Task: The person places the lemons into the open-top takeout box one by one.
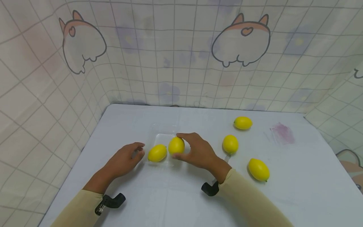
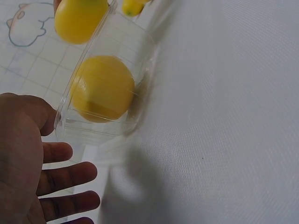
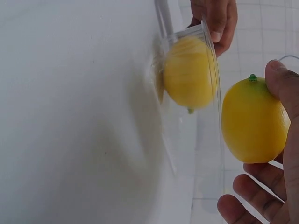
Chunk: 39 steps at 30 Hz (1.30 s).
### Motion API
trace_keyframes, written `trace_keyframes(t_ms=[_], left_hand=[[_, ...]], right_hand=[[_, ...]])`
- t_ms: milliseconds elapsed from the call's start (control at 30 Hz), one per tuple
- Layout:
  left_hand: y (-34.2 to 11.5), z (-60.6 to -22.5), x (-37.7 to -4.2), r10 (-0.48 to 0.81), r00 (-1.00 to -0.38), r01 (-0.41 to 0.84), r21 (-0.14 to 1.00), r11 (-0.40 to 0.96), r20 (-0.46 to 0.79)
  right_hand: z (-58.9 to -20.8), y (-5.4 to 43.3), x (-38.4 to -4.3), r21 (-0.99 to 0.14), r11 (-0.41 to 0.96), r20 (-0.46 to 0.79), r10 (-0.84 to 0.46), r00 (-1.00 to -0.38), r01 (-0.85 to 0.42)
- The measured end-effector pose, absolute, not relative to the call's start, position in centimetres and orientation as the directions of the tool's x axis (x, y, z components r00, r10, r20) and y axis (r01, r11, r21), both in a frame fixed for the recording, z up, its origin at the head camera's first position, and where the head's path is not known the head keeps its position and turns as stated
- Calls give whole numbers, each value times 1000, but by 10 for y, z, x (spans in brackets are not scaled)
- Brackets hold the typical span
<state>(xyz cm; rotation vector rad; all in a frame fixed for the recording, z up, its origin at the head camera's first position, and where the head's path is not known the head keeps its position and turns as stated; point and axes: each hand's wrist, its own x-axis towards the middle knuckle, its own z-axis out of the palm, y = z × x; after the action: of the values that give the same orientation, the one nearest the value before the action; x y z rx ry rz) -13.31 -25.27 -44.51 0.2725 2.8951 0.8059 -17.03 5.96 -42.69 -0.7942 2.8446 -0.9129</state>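
Note:
My right hand [image 1: 199, 152] pinches a yellow lemon [image 1: 176, 145] between thumb and fingers, above a clear plastic container [image 1: 161, 128]. In the right wrist view the held lemon [image 3: 255, 122], green at its stem end, is just outside the container's rim [image 3: 216, 60]. A second lemon [image 1: 157, 153] lies inside the container, seen through its wall in the left wrist view. Beside the container's left edge is my left hand [image 1: 124, 159], holding nothing. Its fingers [image 2: 70, 177] are extended, and the thumb is at the rim; whether it touches I cannot tell.
Three more lemons lie on the right of the white table [image 1: 300, 176]: a far one [image 1: 243, 123], a middle one [image 1: 230, 144] and a near one [image 1: 258, 170]. A pinkish stain [image 1: 283, 133] marks the far right. A patterned curtain [image 1: 181, 56] hangs behind the table.

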Motion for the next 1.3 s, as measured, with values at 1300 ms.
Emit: trace_keyframes(t_ms=[1300], left_hand=[[-252, -446, -134, 224, -972, 157, 534, 831, -63]], right_hand=[[-434, 24, -171, -442, 744, 71, -527, -847, -500]])
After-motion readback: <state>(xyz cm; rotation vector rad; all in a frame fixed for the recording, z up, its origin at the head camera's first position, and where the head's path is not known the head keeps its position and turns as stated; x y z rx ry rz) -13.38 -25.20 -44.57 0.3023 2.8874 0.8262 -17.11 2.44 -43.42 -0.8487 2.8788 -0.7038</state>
